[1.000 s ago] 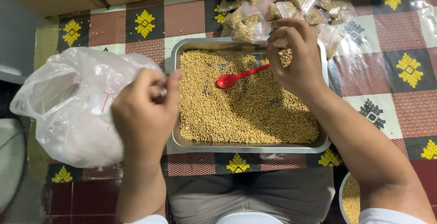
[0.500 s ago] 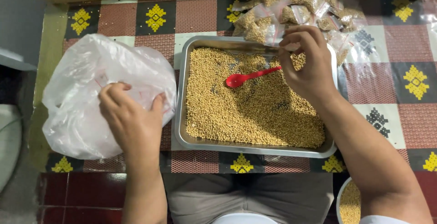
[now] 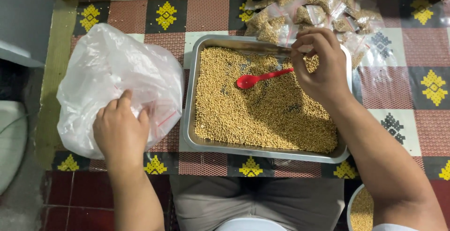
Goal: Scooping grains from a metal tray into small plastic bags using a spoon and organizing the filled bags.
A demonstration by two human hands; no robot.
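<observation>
We start at our left hand (image 3: pixel 121 135), knuckles up, fingers curled down and pressing into the big white plastic bag (image 3: pixel 112 81); the fingertips sink into its crumpled film, though we cannot tell if anything is pinched between them. The forearm runs straight up from the lower edge of the view. That bag bulges on the patterned tablecloth (image 3: pixel 206 13), just left of the metal tray (image 3: pixel 192 118).

Over to our right hand (image 3: pixel 321 69), hovering above the tray's far right corner with the wrist bent and the forearm slanting in from the lower right. Thumb and fingers are drawn together in a pinch on a small clear plastic bag (image 3: pixel 286 50), hard to make out. Just below that pinch lies the red spoon (image 3: pixel 260 77), bowl down in the yellow grains (image 3: pixel 262 118) that fill the tray. Beyond the tray, a heap of small filled packets (image 3: pixel 318 6) rests on the cloth.
</observation>
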